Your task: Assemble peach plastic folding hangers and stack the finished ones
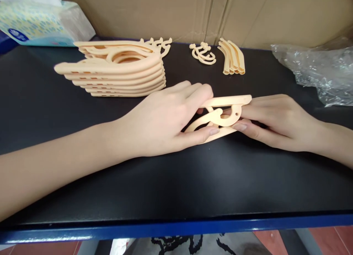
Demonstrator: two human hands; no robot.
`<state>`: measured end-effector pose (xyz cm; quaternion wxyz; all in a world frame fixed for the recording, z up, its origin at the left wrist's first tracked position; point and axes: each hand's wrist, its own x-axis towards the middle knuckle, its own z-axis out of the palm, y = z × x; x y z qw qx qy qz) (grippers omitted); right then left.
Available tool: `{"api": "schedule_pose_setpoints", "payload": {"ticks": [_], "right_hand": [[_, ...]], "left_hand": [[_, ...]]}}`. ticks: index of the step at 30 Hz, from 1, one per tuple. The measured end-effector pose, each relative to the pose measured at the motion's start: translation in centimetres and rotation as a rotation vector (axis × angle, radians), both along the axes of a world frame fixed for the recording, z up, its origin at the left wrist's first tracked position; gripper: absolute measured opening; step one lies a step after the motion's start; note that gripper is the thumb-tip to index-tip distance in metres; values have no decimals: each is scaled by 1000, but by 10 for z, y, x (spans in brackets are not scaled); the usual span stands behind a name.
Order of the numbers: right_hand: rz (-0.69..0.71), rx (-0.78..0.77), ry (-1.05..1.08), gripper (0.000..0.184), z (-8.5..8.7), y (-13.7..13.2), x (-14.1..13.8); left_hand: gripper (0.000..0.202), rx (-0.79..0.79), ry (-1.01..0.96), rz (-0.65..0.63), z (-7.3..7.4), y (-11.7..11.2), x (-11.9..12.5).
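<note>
Both my hands hold one cream plastic folding clothes hanger (220,119) just above the black tabletop. My left hand (172,117) grips its left end, thumb along the near side and fingers over the far side. At the other end, my right hand (278,119) pinches the hanger with its thumb in front; the other fingers are partly hidden behind it. A small round hole shows in the hanger near my right thumb. Beyond my left hand lies a stack of matching folded hangers (116,69), their hooks pointing right.
Several loose hooks (203,53) and several curved hanger arms (232,57) lie at the back, before a cardboard wall (248,19). A tissue pack (46,23) stands back left. Clear plastic wrap (320,73) lies at right. The table's blue edge (176,228) runs along the front.
</note>
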<state>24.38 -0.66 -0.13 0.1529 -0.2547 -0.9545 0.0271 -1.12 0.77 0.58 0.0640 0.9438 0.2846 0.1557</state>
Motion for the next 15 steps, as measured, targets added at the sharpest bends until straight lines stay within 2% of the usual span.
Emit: {"api": "schedule_pose_setpoints", "payload": {"ticks": [15], "right_hand": [[15,22,23,29,1,1,-3]], "left_hand": [[33,8,7,-23,2,0,0]]}}
